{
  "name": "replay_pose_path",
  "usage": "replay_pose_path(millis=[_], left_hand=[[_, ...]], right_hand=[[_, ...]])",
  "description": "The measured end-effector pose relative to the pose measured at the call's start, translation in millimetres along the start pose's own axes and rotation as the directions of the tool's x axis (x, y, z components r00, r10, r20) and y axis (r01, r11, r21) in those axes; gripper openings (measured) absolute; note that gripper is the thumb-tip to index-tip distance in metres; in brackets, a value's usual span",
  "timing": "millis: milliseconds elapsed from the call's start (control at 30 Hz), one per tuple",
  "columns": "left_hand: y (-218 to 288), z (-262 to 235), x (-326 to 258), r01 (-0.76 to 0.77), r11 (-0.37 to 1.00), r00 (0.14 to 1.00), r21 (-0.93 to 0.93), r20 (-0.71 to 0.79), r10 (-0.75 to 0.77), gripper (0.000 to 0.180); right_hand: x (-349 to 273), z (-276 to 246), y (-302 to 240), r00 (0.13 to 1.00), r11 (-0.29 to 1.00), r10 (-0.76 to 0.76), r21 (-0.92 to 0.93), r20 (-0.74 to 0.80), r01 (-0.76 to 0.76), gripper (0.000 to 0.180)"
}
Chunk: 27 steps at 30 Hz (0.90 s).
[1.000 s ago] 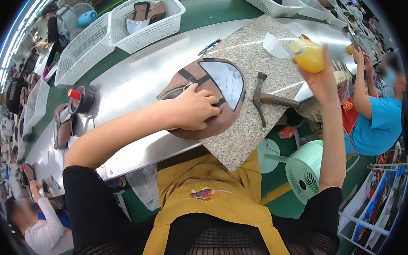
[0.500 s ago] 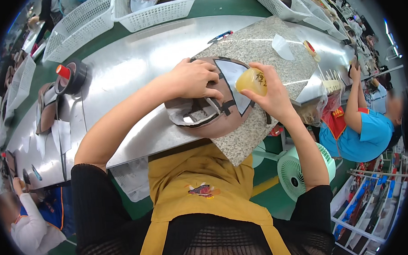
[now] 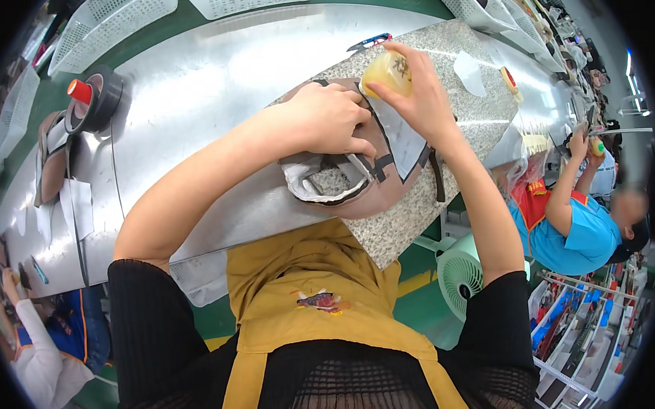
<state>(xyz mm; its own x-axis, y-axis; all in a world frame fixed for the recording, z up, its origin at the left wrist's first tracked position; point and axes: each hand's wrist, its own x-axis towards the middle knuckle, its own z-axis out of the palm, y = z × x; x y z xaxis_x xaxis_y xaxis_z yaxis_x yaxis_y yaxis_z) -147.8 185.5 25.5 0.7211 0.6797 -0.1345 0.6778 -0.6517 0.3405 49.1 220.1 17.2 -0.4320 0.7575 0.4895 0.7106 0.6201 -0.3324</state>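
A brown sewn piece, perhaps part of a bag, lies across the stone slab's near left part, with white lining showing in its opening. Black strips edge a pale panel on its right side. My left hand rests over the piece, fingers bent and gripping its surface. Between the thumb and fingers of my right hand is a yellowish translucent bottle, tilted, with dark marks on its side. It sits at the panel's far end; whether its tip touches is hidden.
The speckled stone slab lies on a metal table. Thread snips lie beyond the piece. Dark tape rolls stand at left. White baskets line the far side. A green fan is below; a person in blue works at right.
My right hand has carried the bottle away from me, from the panel's middle to its far end. My left hand still grips the brown piece. The whole view has shifted slightly.
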Motion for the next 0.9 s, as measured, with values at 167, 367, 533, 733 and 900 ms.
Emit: replay_pose_path(millis=[167,367,533,733,900], left_hand=[[-11,18,2,-0.069,0.996,0.983,0.06,-0.168,0.079,0.059],[-2,6,2,0.008,1.0,1.0,0.014,-0.026,-0.007,0.057],[4,-3,0,0.027,0.999,0.999,0.039,0.042,-0.029,0.057],[3,0,-1,0.02,0.999,0.999,0.027,0.027,-0.021,0.058],[-1,5,-1,-0.007,1.0,1.0,0.008,-0.012,0.007,0.059]], right_hand=[[10,1,5,0.996,0.996,-0.082,-0.027,0.034,0.083,0.056],[-14,-35,-7,0.961,0.995,0.064,-0.085,0.27,-0.042,0.052],[-44,-56,-25,0.93,0.994,0.107,-0.071,0.353,-0.088,0.054],[-72,-78,-45,0.867,0.987,0.158,-0.048,0.473,-0.154,0.055],[-62,-94,-33,0.913,0.898,0.23,0.288,0.337,-0.333,0.055]])
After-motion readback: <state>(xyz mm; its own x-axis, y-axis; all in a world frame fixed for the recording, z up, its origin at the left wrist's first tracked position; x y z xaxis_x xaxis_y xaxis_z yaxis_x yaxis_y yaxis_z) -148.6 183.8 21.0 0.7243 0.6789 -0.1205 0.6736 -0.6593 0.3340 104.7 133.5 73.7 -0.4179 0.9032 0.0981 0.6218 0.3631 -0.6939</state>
